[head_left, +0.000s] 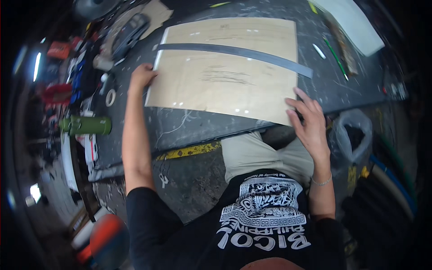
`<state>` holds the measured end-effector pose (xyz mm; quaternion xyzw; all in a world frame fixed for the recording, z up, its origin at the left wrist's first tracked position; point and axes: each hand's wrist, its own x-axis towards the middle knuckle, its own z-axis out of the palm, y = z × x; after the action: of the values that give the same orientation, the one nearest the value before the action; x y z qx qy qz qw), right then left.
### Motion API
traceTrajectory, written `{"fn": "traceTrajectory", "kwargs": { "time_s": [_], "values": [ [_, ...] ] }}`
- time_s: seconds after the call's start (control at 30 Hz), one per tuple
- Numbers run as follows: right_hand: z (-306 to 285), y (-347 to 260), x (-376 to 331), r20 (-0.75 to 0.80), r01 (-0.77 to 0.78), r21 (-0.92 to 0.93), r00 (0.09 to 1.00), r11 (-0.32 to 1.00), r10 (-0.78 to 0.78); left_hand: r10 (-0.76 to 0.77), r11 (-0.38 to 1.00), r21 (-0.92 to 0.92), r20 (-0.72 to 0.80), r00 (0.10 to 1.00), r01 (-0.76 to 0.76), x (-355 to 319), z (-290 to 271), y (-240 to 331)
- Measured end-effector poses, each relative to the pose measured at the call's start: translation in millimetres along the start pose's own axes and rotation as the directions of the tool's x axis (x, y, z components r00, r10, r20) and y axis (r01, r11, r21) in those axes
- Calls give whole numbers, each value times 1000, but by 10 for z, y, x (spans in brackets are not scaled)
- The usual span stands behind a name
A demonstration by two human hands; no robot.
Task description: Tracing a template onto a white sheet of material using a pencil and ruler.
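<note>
partly hidden, left hand [142, 75] fingertips curl under the brown sheet [222, 76] edge.

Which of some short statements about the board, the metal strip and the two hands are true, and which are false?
1. The left hand is at the left edge of the tan board. True.
2. A dark metal strip lies across the board. True.
3. The right hand holds the green bottle. False: it rests at the board's near right corner; the bottle lies apart on the left.
4. The board lies on the floor. False: it lies on the dark worktable.
</note>
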<state>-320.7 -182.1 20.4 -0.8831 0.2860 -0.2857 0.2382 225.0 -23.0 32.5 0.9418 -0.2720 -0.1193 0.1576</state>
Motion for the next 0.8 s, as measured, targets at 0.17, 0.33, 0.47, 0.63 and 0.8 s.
{"fn": "traceTrajectory", "kwargs": {
  "time_s": [0.17, 0.33, 0.47, 0.63, 0.8],
  "values": [
    [-37, -101, 27, 58, -56, -1, 997, 998, 56, 193, 974, 149, -150, 970, -171, -126, 313, 530],
    [-43, -155, 43, 105, -65, 11, 992, 998, 63, 333, 943, 112, -291, 897, -313, -34, 626, 727],
    [-72, -11, 34, 151, -125, 208, 984, 970, 95, 281, 959, 61, -286, 916, -275, -80, 680, 721],
    [-273, 599, 338, -8, -222, 300, 972, 928, 235, 268, 962, 150, -336, 903, -230, -227, 816, 816],
    [-508, 755, 754, -192, -114, 280, 966, 953, 172, 310, 950, 119, -322, 894, -287, -183, 863, 937]
  ]
}}
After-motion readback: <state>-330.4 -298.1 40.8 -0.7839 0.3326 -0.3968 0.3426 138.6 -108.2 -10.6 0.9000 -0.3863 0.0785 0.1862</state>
